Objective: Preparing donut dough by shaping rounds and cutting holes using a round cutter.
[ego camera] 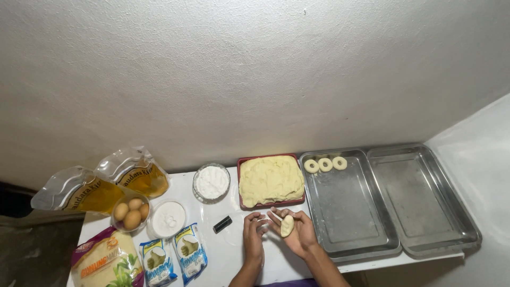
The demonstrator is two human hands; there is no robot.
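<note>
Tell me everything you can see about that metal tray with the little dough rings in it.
The nearer metal tray is rectangular, shiny and shallow, with a raised rim and rounded corners. It lies flat on the white table, between the red dish of dough and a second, bare tray. Three pale dough rings sit in a row at its far edge.
</note>
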